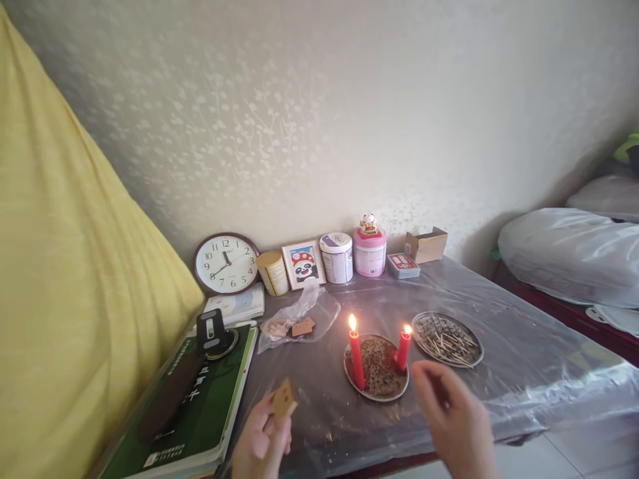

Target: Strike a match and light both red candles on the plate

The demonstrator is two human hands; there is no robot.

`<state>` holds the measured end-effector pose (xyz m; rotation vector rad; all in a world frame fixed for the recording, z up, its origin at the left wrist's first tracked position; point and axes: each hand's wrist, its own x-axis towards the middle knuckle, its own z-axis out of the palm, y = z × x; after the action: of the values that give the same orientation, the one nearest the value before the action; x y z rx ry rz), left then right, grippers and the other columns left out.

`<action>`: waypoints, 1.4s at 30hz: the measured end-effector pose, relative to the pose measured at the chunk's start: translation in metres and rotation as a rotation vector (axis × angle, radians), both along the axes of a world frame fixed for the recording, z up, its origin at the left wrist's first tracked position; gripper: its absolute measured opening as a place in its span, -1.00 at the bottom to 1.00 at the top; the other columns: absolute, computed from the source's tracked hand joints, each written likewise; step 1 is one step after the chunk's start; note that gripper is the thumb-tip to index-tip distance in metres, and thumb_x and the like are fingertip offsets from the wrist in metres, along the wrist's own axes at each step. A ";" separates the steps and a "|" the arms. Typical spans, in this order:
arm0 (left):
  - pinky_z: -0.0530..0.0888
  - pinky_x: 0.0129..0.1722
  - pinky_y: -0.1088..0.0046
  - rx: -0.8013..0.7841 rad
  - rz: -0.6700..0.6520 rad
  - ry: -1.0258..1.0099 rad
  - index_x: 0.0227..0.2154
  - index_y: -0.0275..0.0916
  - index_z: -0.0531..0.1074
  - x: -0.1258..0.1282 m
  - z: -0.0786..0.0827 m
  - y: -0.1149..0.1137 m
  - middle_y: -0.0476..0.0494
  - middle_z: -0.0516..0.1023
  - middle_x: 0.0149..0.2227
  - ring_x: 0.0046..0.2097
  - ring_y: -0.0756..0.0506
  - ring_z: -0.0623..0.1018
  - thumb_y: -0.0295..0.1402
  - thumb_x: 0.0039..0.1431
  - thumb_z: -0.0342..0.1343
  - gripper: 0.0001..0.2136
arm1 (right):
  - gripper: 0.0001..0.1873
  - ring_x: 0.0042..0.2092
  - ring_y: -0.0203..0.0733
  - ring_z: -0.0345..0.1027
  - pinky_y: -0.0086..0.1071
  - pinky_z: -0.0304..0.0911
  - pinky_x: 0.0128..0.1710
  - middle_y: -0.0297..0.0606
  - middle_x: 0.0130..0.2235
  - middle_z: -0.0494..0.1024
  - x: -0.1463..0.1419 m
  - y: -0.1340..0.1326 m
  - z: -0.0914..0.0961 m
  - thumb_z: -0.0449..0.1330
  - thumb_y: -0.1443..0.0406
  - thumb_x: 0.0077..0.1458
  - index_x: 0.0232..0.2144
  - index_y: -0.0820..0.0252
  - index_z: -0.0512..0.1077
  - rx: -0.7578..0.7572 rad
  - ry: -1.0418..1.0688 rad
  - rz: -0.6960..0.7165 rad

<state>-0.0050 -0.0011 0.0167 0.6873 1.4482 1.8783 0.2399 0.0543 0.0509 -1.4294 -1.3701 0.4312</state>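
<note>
My left hand (262,436) is closed on a small tan matchbox (284,399), held upright near the table's front edge. My right hand (452,416) hovers in front of a round metal plate (378,392), blurred by motion, with its fingers curled. Whether a match sits between them I cannot make out. Two lit red candles stand on that plate: a taller one (356,358) at the left and a shorter one (403,349) at the right. A second metal plate (448,338) holding several matchsticks lies just right of it.
A plastic sheet (524,372) covers the table. Along the wall stand a clock (226,263), tins (336,257), a framed picture (303,263) and a cardboard box (426,245). Green books (200,412) lie at left beside a yellow curtain (64,279). A clear bag (299,319) lies behind the candles.
</note>
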 end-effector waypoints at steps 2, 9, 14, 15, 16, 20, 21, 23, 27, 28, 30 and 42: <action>0.41 -0.56 0.40 0.029 -0.008 0.075 -0.25 -0.24 0.51 0.013 0.000 -0.004 -0.20 0.56 -0.44 -0.50 -0.13 0.49 -0.13 -0.30 0.37 -0.52 | -0.65 -0.47 -0.21 0.33 -0.44 0.22 -0.46 -0.31 -0.51 0.49 -0.031 -0.018 -0.007 0.16 0.01 0.03 -0.40 0.17 0.49 -0.143 0.194 0.269; 0.44 -0.45 0.32 -0.012 -0.048 0.316 -0.15 -0.13 0.48 0.035 -0.011 -0.012 -0.25 0.61 -0.29 -0.36 -0.26 0.54 -0.24 -0.32 0.39 -0.46 | -0.44 -0.39 -0.18 0.40 -0.37 0.29 -0.38 -0.23 -0.43 0.53 -0.091 -0.033 -0.016 0.22 -0.12 -0.07 -0.30 0.27 0.48 -0.641 0.723 0.877; 0.46 -0.45 0.32 -0.003 -0.156 0.183 -0.14 -0.15 0.49 0.037 -0.013 -0.009 -0.27 0.61 -0.28 -0.31 -0.29 0.55 -0.20 -0.31 0.38 -0.46 | -0.55 -0.44 -0.25 0.31 -0.43 0.22 -0.45 -0.25 -0.43 0.50 -0.092 -0.028 -0.025 0.21 -0.01 0.00 -0.32 0.30 0.49 -0.538 0.618 0.805; 0.46 -0.46 0.32 0.008 -0.188 0.134 -0.14 -0.16 0.49 0.037 -0.012 -0.008 -0.28 0.61 -0.28 -0.30 -0.29 0.55 -0.17 -0.27 0.36 -0.48 | -0.59 -0.45 -0.26 0.29 -0.43 0.20 -0.46 -0.27 -0.44 0.49 -0.091 -0.028 -0.027 0.18 0.03 0.04 -0.32 0.30 0.49 -0.494 0.552 0.793; 0.46 -0.46 0.33 0.013 -0.211 0.093 -0.15 -0.17 0.50 0.036 -0.011 -0.007 -0.29 0.62 -0.28 -0.31 -0.28 0.56 -0.15 -0.22 0.33 -0.51 | -0.64 -0.45 -0.27 0.28 -0.44 0.19 -0.46 -0.28 -0.45 0.49 -0.091 -0.028 -0.028 0.15 0.07 0.08 -0.33 0.29 0.49 -0.456 0.478 0.788; 0.39 -0.58 0.43 -0.052 -0.221 0.037 -0.26 -0.23 0.52 0.030 -0.007 -0.004 -0.25 0.62 -0.37 -0.44 -0.16 0.53 -0.13 -0.17 0.31 -0.61 | -0.74 -0.43 -0.24 0.33 -0.43 0.23 -0.44 -0.26 -0.43 0.50 -0.089 -0.029 -0.034 0.09 0.21 0.13 -0.25 0.28 0.45 -0.390 0.264 0.773; 0.36 -0.60 0.45 -0.073 -0.213 0.034 -0.27 -0.24 0.52 0.028 -0.007 -0.004 -0.23 0.61 -0.40 -0.48 -0.13 0.51 -0.13 -0.17 0.32 -0.61 | -0.72 -0.43 -0.23 0.35 -0.42 0.25 -0.44 -0.25 -0.41 0.52 -0.090 -0.029 -0.035 0.09 0.24 0.11 -0.17 0.29 0.42 -0.383 0.229 0.765; 0.35 -0.62 0.47 -0.089 -0.191 0.015 -0.31 -0.23 0.50 0.025 -0.007 -0.003 -0.18 0.59 -0.44 -0.51 -0.11 0.49 -0.12 -0.20 0.33 -0.61 | -0.57 -0.42 -0.21 0.39 -0.39 0.30 -0.42 -0.21 -0.34 0.55 -0.090 -0.030 -0.038 0.14 0.33 0.01 -0.03 0.30 0.33 -0.357 0.146 0.743; 0.34 -0.63 0.48 -0.099 -0.180 -0.013 -0.45 -0.22 0.47 0.023 -0.008 -0.001 -0.11 0.54 -0.53 -0.54 -0.09 0.46 -0.13 -0.23 0.35 -0.68 | -0.43 -0.23 -0.10 0.45 -0.32 0.36 -0.24 -0.12 -0.16 0.54 -0.091 -0.030 -0.044 0.15 0.49 -0.22 -0.04 0.25 0.33 -0.218 -0.031 0.718; 0.33 -0.63 0.48 -0.097 -0.188 -0.020 -0.47 -0.22 0.46 0.023 -0.008 -0.001 -0.09 0.53 -0.55 -0.56 -0.07 0.44 -0.14 -0.23 0.35 -0.69 | -0.43 -0.19 -0.09 0.44 -0.31 0.36 -0.20 -0.12 -0.15 0.53 -0.091 -0.030 -0.046 0.13 0.50 -0.23 -0.06 0.23 0.34 -0.175 -0.054 0.719; 0.31 -0.64 0.49 -0.085 -0.208 -0.034 -0.51 -0.22 0.44 0.023 -0.008 0.000 -0.07 0.51 -0.58 -0.60 -0.03 0.39 -0.15 -0.22 0.35 -0.71 | -0.43 -0.16 -0.09 0.43 -0.31 0.36 -0.18 -0.14 -0.16 0.52 -0.090 -0.029 -0.049 0.09 0.52 -0.22 -0.06 0.20 0.33 -0.104 -0.080 0.721; 0.37 -0.57 0.43 -0.158 -0.261 0.045 -0.58 -0.26 0.48 0.006 -0.008 0.000 -0.10 0.51 -0.60 -0.58 -0.07 0.43 -0.12 -0.21 0.33 -0.70 | -0.42 -0.20 -0.07 0.45 -0.27 0.39 -0.19 -0.03 -0.16 0.51 -0.086 -0.027 -0.044 0.09 0.50 -0.12 0.05 0.33 0.33 -0.120 -0.186 0.722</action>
<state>0.0006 -0.0006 0.0092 0.8033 1.4408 1.5421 0.1537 0.0273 0.0071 -1.0452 -2.0334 0.8682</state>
